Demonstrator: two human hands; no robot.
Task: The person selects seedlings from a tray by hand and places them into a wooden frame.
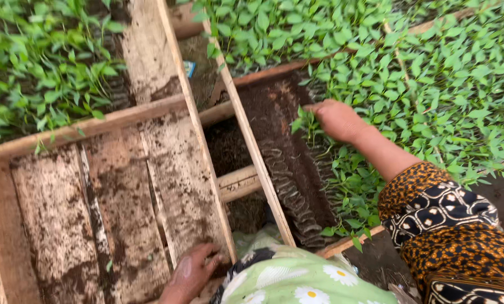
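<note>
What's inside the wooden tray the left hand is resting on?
The wooden tray holds no plants: only bare slats caked with soil. The left hand rests on its near edge and covers that part. The right hand reaches into the seedlings beside it.

Wooden crate (122, 186): rough, unfinished planks, matt and pale, crusted with dried dark soil. Seedling bed (432, 84): smooth green leaves with a faint sheen, rooted in crumbly, matt brown earth. Left hand (191, 274): skin dusted with pale dried mud, resting on the crate's planks. Right hand (337, 119): likewise soiled, among the leaves. Sleeve (443, 225): soft printed cloth, matt.
</note>
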